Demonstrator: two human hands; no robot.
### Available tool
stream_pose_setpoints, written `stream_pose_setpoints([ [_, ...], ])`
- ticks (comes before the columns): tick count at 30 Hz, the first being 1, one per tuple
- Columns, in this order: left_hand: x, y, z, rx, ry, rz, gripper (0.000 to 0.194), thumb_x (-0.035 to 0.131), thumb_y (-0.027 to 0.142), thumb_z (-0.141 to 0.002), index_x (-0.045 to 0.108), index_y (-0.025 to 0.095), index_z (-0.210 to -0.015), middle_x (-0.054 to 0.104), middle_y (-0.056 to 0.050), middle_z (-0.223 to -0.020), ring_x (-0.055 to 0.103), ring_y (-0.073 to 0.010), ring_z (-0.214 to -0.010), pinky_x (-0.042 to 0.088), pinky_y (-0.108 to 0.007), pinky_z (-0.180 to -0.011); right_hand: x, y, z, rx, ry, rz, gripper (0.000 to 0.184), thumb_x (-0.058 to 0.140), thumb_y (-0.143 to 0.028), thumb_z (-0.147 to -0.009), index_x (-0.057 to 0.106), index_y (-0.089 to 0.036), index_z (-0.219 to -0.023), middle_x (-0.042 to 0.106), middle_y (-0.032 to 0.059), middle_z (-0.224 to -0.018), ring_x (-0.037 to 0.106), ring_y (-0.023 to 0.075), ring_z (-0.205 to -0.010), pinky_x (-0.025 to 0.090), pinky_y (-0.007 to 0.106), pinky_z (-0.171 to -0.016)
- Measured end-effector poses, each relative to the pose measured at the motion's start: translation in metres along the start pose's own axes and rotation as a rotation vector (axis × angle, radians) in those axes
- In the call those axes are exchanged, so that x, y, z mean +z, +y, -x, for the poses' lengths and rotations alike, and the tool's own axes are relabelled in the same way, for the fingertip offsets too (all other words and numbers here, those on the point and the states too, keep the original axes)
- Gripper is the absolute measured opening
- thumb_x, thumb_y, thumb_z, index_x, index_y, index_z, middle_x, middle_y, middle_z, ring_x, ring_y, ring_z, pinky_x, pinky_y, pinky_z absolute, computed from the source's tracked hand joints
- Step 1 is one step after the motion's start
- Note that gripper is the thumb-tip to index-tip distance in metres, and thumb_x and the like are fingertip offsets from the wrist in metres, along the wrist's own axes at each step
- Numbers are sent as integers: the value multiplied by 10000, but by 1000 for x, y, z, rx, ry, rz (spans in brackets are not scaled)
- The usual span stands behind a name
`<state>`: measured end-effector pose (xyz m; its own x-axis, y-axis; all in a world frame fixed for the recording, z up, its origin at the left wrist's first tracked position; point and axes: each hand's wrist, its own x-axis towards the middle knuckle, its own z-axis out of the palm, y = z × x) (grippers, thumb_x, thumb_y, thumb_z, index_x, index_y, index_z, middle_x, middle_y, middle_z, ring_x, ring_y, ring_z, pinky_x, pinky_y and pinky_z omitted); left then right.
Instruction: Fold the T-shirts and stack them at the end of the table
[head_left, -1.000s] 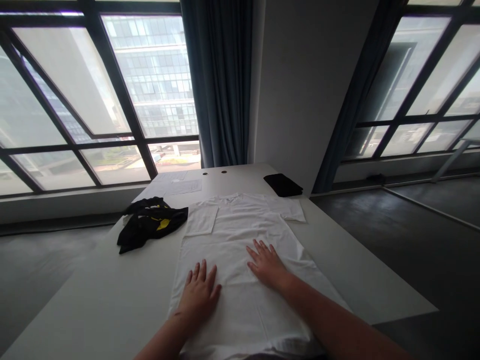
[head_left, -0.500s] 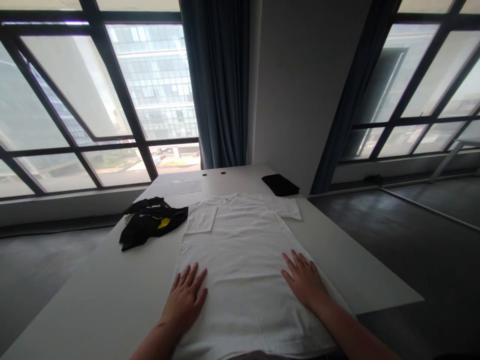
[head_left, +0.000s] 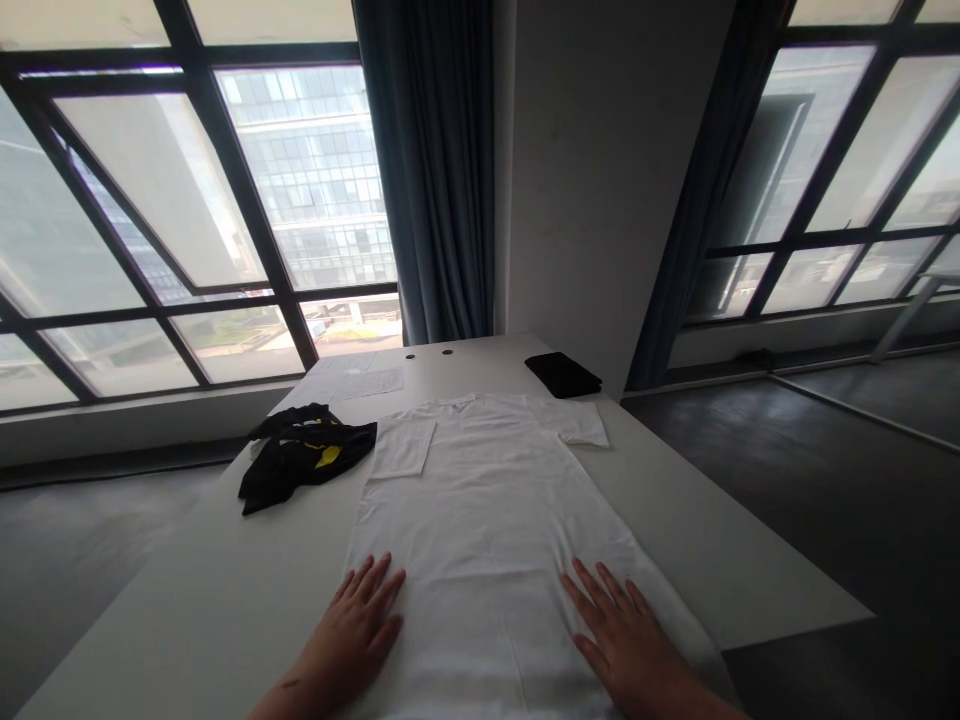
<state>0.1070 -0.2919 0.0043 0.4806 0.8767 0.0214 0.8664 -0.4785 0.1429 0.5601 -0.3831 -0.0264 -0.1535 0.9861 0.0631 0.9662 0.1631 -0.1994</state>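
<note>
A white T-shirt (head_left: 487,520) lies spread flat, its collar toward the far end and its lower hem out of the picture at the bottom. My left hand (head_left: 356,620) rests palm down on the shirt's left edge, fingers stretched out. On the right part of the shirt lies my right hand (head_left: 619,630), flat with its fingers spread. Small wrinkles run through the cloth between the hands. The left sleeve is laid inward over the body, while the right sleeve sticks outward.
The white table (head_left: 187,590) carries a crumpled black garment with yellow parts (head_left: 304,455) on the left. A folded black cloth (head_left: 562,374) lies at the far right, and papers (head_left: 360,380) at the far left. Behind stand a blue curtain (head_left: 431,180) and a grey pillar (head_left: 592,180).
Both hands have slid toward me over the shirt, still flat. The view has tilted up slightly, so the shirt's hem has left the picture.
</note>
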Motion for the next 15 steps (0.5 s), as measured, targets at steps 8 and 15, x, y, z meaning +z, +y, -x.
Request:
stream_pose_setpoints([
  [8, -45, 26, -94, -22, -4, 99, 468, 444, 484, -1014, 621, 286, -1399, 654, -75, -1399, 628, -262, -1258, 479, -410, -1101, -56, -46, -92, -208, -17, -159, 463, 467, -341, -974, 690, -221, -1361, 609, 103, -1490, 458, 294, -1462, 306, 488, -1250],
  [15, -32, 33, -245, -174, 153, -1, 555, 467, 340, -993, 494, 160, -1517, 400, -160, -1647, 398, -311, -1495, 343, -456, -1203, -45, -96, -247, -77, -147, -82, 685, 444, -438, -1020, 362, -119, -1621, 223, 154, -1721, 157, 322, -1600, 169, 504, -1284],
])
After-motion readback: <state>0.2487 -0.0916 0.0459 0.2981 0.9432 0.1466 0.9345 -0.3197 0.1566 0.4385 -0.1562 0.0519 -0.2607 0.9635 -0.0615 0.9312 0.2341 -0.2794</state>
